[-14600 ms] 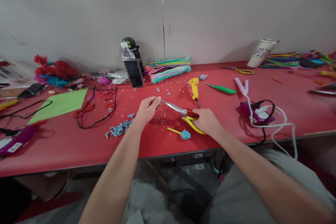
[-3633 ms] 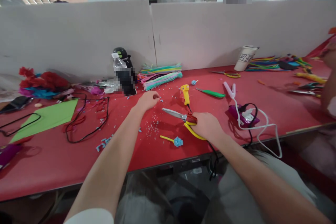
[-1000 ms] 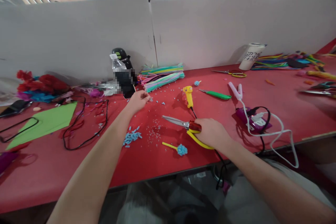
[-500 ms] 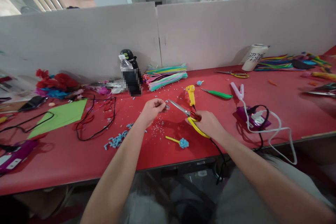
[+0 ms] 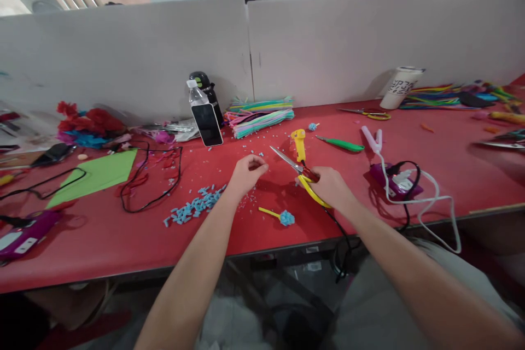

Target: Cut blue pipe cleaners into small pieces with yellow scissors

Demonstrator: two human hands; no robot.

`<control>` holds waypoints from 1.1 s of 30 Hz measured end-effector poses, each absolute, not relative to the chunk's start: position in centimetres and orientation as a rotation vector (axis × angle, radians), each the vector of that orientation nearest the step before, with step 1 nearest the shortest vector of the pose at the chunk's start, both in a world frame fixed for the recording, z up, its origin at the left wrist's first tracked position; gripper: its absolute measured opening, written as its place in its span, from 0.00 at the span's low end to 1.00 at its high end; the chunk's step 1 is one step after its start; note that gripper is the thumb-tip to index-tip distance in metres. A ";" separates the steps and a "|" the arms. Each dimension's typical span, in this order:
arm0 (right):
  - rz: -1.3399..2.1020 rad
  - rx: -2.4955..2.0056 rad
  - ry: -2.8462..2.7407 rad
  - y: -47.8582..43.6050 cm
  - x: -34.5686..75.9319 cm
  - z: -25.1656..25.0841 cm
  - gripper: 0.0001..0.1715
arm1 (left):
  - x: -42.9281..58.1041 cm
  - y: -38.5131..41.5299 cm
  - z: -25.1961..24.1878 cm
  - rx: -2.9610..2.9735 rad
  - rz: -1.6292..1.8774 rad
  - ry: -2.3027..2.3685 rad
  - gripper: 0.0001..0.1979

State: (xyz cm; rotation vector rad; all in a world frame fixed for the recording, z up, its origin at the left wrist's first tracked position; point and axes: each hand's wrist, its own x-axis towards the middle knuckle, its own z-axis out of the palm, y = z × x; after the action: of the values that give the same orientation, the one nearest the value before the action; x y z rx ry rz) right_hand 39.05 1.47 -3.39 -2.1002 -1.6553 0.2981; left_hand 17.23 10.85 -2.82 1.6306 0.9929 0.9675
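My right hand (image 5: 328, 186) is wrapped round the handles of yellow-and-red scissors (image 5: 292, 162), whose blades point up and left over the red table. Left of the blade tips, my left hand (image 5: 248, 174) has its thumb and fingers curled together; anything between them is too small to make out. Short light-blue pieces (image 5: 192, 208) lie in a loose heap beside my left forearm. Below both hands rests a yellow stem (image 5: 268, 211) with a blue cluster (image 5: 286, 217) at its end.
A yellow glue gun (image 5: 300, 145) and a green-handled tool (image 5: 344, 145) lie behind my right hand. At the back are a leaning phone (image 5: 207, 124) and bundled pipe cleaners (image 5: 262, 120). A purple power strip (image 5: 396, 181) with cables sits right.
My left hand has shifted slightly right, and the small blue bit seen at its fingertips no longer shows. The scissors have moved a little right, still in my right hand.
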 end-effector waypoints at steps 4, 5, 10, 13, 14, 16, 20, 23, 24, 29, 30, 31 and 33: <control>0.222 -2.119 -1.631 1.4 39.8 -2.7 0.22 | 17.9 9.9 -2.3 2.110 0.785 0.946 0.08; 0.202 -2.129 -1.627 1.4 39.9 -2.5 0.22 | 18.5 9.6 -2.1 2.210 0.715 0.922 0.09; 0.122 -2.197 -1.628 1.6 40.2 -2.2 0.21 | 21.7 9.0 -1.8 2.516 0.489 1.001 0.14; 0.123 -2.243 -1.627 1.8 40.2 -2.3 0.21 | 22.8 9.3 -2.2 2.648 0.352 0.998 0.16; 0.125 -2.254 -1.625 1.8 40.2 -2.2 0.21 | 23.0 9.3 -2.4 2.677 0.319 0.986 0.16; 0.130 -2.261 -1.627 1.8 40.2 -2.2 0.20 | 23.2 9.4 -2.7 2.700 0.280 0.975 0.15; 0.136 -2.263 -1.621 1.8 40.2 -2.4 0.19 | 23.1 9.5 -3.1 2.656 0.326 0.958 0.09; 0.156 -2.256 -1.626 1.8 40.2 -2.6 0.18 | 21.9 10.0 -3.1 2.517 0.466 0.935 0.06; 0.163 -2.249 -1.635 1.8 40.2 -2.7 0.18 | 21.2 10.4 -3.1 2.440 0.538 0.958 0.06; 0.180 -2.180 -1.714 1.6 40.2 -3.1 0.20 | 15.7 12.7 -3.2 2.082 0.883 0.963 0.08; 0.184 -2.158 -1.732 1.5 40.1 -3.2 0.20 | 14.7 13.0 -3.3 2.014 0.951 0.965 0.09; 0.189 -2.137 -1.750 1.4 40.0 -3.3 0.21 | 13.8 13.3 -3.3 1.958 0.986 0.975 0.10; 0.204 -2.099 -1.782 1.3 39.7 -3.4 0.21 | 12.6 13.4 -3.4 1.883 1.035 0.998 0.11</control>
State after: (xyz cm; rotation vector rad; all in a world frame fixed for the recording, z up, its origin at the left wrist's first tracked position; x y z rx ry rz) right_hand 39.69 1.30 -3.41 -2.0990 -1.7823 0.2039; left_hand 12.56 13.44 -3.45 1.8831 0.9981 1.0354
